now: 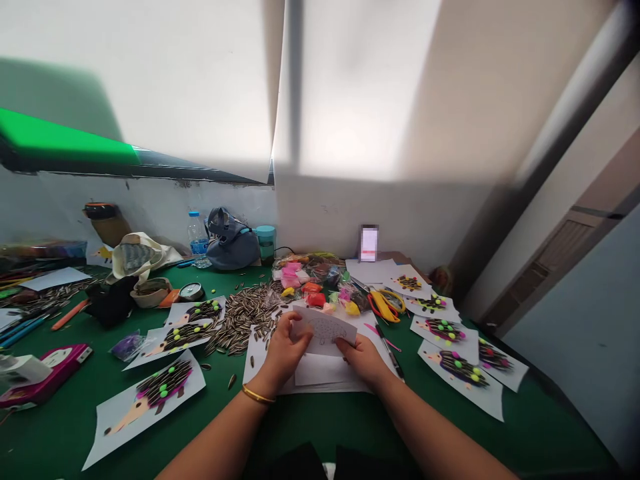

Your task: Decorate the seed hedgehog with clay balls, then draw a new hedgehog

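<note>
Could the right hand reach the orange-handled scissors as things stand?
Probably yes: the right hand lies near the scissors with only flat paper between, though it would first release the card.

The table [320, 427] has a green top, and many things are lying on it. In the middle is a loose heap of striped sunflower seeds [245, 313]. Just right of this heap is a stack of white paper [320, 380], and behind it are plastic bags with colored clay [310, 280]. Further right are orange-handled scissors [385, 305] and several hedgehog pictures made with seeds [460, 370]. Left of the heap, more hedgehog pictures [150, 407] lie on the table, and near the left edge there is a pink pencil case [50, 373]. Behind the heap stand a water bottle [198, 240] and a gray bag [231, 240].
</note>
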### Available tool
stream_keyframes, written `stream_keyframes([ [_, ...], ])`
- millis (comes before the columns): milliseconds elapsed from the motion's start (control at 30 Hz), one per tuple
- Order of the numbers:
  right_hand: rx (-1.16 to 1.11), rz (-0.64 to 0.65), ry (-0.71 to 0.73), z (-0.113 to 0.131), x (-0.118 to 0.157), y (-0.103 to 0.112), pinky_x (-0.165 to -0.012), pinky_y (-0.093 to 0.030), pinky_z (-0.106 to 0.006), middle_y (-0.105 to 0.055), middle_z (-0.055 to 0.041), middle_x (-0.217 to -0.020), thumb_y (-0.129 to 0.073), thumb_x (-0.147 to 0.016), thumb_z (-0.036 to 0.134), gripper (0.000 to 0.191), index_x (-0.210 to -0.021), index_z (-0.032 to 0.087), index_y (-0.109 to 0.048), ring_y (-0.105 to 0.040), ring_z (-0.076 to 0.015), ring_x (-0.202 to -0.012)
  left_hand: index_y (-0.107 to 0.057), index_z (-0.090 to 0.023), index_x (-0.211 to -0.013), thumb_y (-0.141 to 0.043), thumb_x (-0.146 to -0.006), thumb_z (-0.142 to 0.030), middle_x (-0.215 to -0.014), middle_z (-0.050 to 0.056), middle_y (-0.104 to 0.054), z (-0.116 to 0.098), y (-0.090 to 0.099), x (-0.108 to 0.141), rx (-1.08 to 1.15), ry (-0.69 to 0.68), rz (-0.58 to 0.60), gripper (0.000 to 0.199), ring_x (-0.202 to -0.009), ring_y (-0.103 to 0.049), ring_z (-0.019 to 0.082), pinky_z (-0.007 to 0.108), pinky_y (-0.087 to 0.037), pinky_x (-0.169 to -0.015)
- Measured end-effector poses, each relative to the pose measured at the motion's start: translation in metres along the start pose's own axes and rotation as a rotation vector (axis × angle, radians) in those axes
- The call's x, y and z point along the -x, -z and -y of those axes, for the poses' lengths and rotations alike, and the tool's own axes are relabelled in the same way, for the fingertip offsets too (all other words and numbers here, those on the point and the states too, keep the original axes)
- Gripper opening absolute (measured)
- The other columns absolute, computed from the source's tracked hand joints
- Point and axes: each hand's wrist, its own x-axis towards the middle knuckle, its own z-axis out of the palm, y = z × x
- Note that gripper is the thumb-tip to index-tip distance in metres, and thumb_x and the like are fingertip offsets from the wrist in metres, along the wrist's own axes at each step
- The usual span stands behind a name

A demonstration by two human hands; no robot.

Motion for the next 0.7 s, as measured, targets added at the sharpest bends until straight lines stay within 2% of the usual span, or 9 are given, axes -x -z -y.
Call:
stream_keyframes([
  [133,-0.02,-0.01,0.0,0.003,0.001,-0.001,-0.057,-0.036,-0.026,-0.054,-0.0007,-0.067,-0.058,-0.075,0.065,0.052,-0.09,0.015,-0.064,-0.044,-0.0144,-0.06,-0.055,-0.022,-0.106,-0.073,-0.071,-0.035,-0.078,-0.001,-0.062,-0.001,-0.002,0.002,0.046,0.022,-0.015,0.042,-0.068,-0.061,0.016,0.029,-0.05,-0.063],
  [267,-0.087,-0.082,-0.038,0.0,-0.001,-0.001,-0.053,-0.034,-0.026,-0.05,0.0011,-0.06,-0.062,-0.07,0.067,0.054,-0.086,0.015,-0.063,-0.041,-0.0133,-0.055,-0.052,-0.023,-0.113,-0.076,-0.069,-0.034,-0.088,0.002,-0.066,-0.004,0.0,0.001,0.113,0.001,0.051,0.051,-0.077,-0.064,0.018,0.03,-0.053,-0.067],
  [367,-0.157,-0.104,-0.052,-0.005,-0.005,0.0,-0.052,-0.032,-0.025,-0.051,0.0016,-0.061,-0.064,-0.069,0.065,0.053,-0.09,0.015,-0.064,-0.039,-0.0124,-0.055,-0.055,-0.022,-0.105,-0.074,-0.072,-0.035,-0.091,0.003,-0.067,-0.007,0.003,-0.002,0.151,-0.005,0.104,0.04,-0.084,-0.065,0.019,0.03,-0.053,-0.073],
  [467,-0.173,-0.107,-0.064,-0.008,-0.007,0.0,-0.052,-0.032,-0.025,-0.052,0.0011,-0.063,-0.064,-0.069,0.063,0.053,-0.094,0.016,-0.065,-0.04,-0.0127,-0.055,-0.06,-0.02,-0.091,-0.072,-0.073,-0.038,-0.085,0.002,-0.066,-0.009,0.005,-0.005,0.121,0.021,0.094,0.028,-0.078,-0.063,0.017,0.028,-0.051,-0.071],
  [600,-0.163,-0.111,-0.08,-0.009,-0.008,0.0,-0.052,-0.032,-0.026,-0.052,0.0009,-0.063,-0.064,-0.069,0.063,0.055,-0.097,0.016,-0.065,-0.04,-0.0131,-0.055,-0.067,-0.018,-0.079,-0.074,-0.071,-0.042,-0.08,0.002,-0.067,-0.01,0.007,-0.007,0.12,0.036,0.087,0.026,-0.075,-0.062,0.017,0.028,-0.052,-0.071],
  [700,-0.202,-0.105,-0.075,-0.008,-0.008,0.0,-0.052,-0.031,-0.025,-0.052,0.0013,-0.064,-0.065,-0.069,0.062,0.055,-0.099,0.016,-0.065,-0.039,-0.0125,-0.055,-0.069,-0.018,-0.077,-0.076,-0.069,-0.04,-0.08,0.003,-0.069,-0.01,0.008,-0.007,0.146,0.053,0.086,0.025,-0.077,-0.064,0.018,0.03,-0.053,-0.074],
])
